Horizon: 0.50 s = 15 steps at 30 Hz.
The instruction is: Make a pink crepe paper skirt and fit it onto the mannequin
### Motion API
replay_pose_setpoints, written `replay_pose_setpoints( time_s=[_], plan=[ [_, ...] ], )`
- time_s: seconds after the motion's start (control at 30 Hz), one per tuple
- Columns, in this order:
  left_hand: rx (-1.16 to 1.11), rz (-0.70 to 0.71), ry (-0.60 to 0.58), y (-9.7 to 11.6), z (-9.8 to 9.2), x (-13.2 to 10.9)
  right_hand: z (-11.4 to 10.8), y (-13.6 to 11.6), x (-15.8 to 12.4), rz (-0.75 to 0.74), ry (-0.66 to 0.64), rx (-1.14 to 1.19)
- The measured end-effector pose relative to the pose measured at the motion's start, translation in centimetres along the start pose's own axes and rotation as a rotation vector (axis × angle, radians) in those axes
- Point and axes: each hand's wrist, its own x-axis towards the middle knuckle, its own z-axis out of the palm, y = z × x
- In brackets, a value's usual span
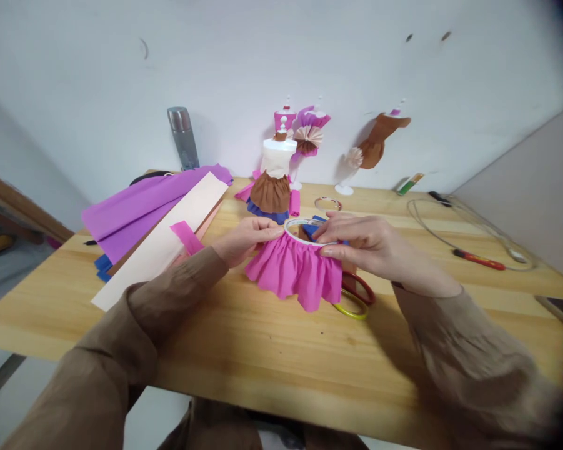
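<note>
A pink ruffled crepe-paper skirt (295, 272) hangs above the wooden table, its gathered upper edge running along a white ring-shaped band (290, 226). My left hand (248, 239) pinches the left end of that edge between thumb and fingers. On the right, my right hand (363, 240) is closed on the same edge, thumb in front and fingers over the band. Scissors with red and yellow handles (356, 303) lie just behind and below the skirt, partly hidden by it. Blue paper (312, 230) shows through the ring.
Behind the skirt stands a small dress form (280, 156) in a brown and blue skirt, with other dressed forms near the wall. Crepe-paper sheets (135, 206) and a pale strip (164, 244) lie left. A flask (182, 137), glue stick (410, 183) and corded red tool (478, 259) surround the workspace.
</note>
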Motion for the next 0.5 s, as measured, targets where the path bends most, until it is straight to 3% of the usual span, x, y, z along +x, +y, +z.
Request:
replay_pose_setpoints(
  time_s=[0.13,0.2,0.33,0.5],
  plan=[
    [0.219,0.238,0.228,1.0,-0.1,0.1,-0.5,-0.8,1.0,0.036,0.026,-0.174],
    [0.357,0.375,0.284,2.0,-0.5,0.3,-0.8,-1.4,1.7,0.042,0.049,-0.255],
    [0.446,0.501,0.284,4.3,-1.6,0.9,-2.2,-2.5,3.3,0.037,0.076,-0.421],
    [0.447,0.527,0.232,5.8,-3.0,2.9,-3.7,-1.7,5.4,0.031,0.100,-0.560]
  ],
)
